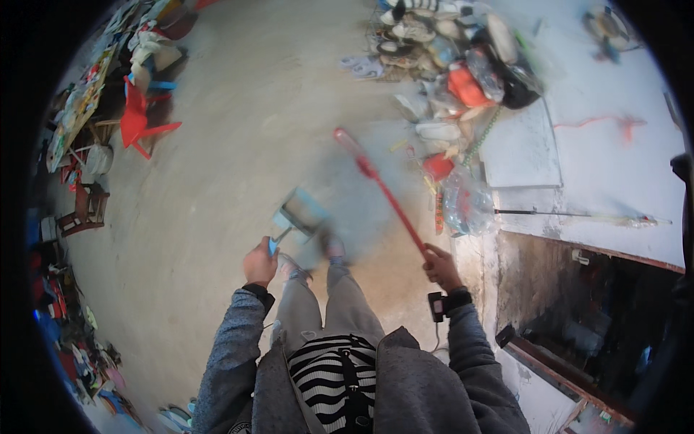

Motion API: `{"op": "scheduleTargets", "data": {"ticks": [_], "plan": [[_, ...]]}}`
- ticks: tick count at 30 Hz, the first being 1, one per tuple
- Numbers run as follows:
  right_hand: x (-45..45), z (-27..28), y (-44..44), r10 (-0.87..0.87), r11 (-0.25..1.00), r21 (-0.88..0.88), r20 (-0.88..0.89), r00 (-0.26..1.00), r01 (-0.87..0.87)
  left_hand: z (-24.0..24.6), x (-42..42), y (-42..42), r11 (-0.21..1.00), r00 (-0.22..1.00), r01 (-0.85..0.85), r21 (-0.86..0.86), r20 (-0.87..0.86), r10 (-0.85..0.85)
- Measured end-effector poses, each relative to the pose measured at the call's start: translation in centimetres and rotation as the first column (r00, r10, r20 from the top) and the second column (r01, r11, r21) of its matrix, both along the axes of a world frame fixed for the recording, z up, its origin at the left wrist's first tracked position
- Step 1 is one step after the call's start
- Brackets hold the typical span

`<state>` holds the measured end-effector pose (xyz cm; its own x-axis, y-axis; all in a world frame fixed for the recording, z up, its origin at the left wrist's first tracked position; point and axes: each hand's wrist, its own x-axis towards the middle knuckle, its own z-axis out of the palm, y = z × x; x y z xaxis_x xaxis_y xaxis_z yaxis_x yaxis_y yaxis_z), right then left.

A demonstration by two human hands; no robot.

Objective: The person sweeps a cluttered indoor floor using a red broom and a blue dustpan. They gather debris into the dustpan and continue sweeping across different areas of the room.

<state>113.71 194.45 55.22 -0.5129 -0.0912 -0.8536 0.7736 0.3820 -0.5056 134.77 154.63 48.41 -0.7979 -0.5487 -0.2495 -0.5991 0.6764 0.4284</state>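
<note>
My left hand is closed around the blue grip of a long-handled dustpan. The pan hangs in front of my feet, light blue with a greyish inside. In my right hand is the red handle of a long broom. It slants up and to the left, away from my body. The broom's narrow head is blurred by motion, so its bristles cannot be made out. Whether the head touches the concrete floor cannot be told.
A heap of shoes and plastic bags lies along the right wall. A clear plastic bag sits near a doorway. On the left stand a red plastic chair, a wooden chair and a cluttered table.
</note>
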Motion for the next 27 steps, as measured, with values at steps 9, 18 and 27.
{"op": "scheduleTargets", "data": {"ticks": [9,18,27], "plan": [[-0.8,-0.5,1.1,0.300,0.938,0.258,-0.261,0.917,-0.233,-0.5,-0.9,0.2,1.000,1.000,0.012,-0.003,-0.028,-0.012],[5.8,1.3,-9.5,0.251,0.953,-0.243,0.294,0.922,-0.182,-1.0,-0.5,0.0,1.000,0.996,-0.026,0.016,-0.088,0.028],[1.9,6.2,-12.6,0.388,0.918,-0.141,0.117,0.914,-0.372,0.6,5.2,-5.4,0.992,0.985,-0.092,0.091,-0.136,0.104]]}}
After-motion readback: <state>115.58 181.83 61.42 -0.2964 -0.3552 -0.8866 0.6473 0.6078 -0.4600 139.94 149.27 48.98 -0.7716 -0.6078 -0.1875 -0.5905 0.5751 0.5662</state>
